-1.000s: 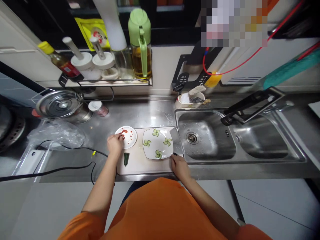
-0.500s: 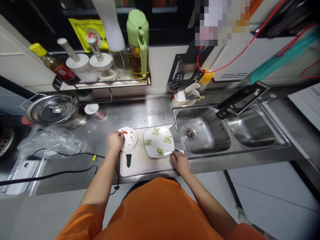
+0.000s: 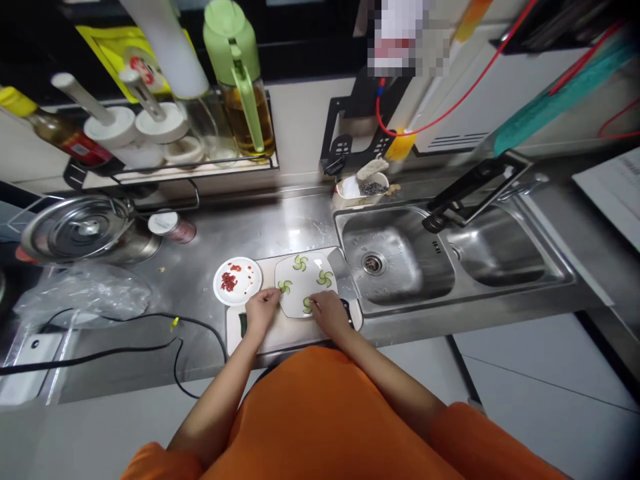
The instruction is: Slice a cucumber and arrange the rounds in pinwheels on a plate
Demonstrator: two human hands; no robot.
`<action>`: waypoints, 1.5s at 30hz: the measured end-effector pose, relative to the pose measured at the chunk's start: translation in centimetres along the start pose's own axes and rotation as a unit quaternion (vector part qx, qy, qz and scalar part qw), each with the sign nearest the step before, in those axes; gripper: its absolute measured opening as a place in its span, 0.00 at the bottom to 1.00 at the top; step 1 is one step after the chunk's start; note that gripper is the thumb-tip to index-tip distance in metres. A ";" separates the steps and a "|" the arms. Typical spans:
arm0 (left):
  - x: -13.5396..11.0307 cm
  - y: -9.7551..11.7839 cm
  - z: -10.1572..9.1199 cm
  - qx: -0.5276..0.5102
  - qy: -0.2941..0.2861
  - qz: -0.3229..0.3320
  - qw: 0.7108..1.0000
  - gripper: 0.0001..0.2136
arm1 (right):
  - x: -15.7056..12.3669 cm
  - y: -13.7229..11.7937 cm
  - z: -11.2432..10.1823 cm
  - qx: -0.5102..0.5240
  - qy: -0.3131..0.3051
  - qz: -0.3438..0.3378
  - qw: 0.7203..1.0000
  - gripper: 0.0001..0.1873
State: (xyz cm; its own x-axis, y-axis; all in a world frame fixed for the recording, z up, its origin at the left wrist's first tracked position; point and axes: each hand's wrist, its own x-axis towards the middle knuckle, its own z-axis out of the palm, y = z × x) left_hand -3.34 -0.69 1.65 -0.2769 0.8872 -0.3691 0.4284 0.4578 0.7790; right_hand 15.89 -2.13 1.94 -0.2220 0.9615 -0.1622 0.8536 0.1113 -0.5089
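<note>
A white squarish plate point(image 3: 305, 288) lies on the cutting board point(image 3: 295, 331), bearing green cucumber-like slices point(image 3: 300, 263) fanned into pinwheels. At its left edge my left hand point(image 3: 263, 313) is closed, fingertips pinched beside the left pinwheel; anything between them is too small to make out. My right hand point(image 3: 331, 315) reaches over the plate's near edge, its fingers together at the nearest pinwheel and partly covering it. Left of these stands a small round plate point(image 3: 255, 272) with chopped red bits point(image 3: 229, 281). A dark green vegetable end point(image 3: 243, 325) is partly hidden by my left hand. The knife point(image 3: 346, 275) lies right of the plate.
Right of the board is a double sink point(image 3: 400, 257) with a black faucet point(image 3: 460, 193). A lidded steel pot point(image 3: 85, 230), a jar point(image 3: 173, 227) and a plastic bag point(image 3: 83, 297) stand left. A black cable point(image 3: 200, 323) crosses the counter; a condiment shelf point(image 3: 195, 172) hangs above.
My left hand has moved right from the small plate to the patterned plate. My right hand has come left from the knife handle onto the nearest pinwheel. The view has shifted slightly.
</note>
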 end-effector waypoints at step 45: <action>0.5 -3.2 3.8 0.175 0.113 0.217 0.954 0.10 | 7.0 -2.9 2.9 0.030 -0.066 0.053 0.996 0.11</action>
State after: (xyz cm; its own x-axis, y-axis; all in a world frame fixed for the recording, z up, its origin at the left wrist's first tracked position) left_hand -1.60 -1.49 -2.89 -0.1695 0.9804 0.1003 0.7951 0.0759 0.6017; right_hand 10.44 3.57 -0.17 -0.1954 0.9255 -0.3245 0.8465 -0.0079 -0.5324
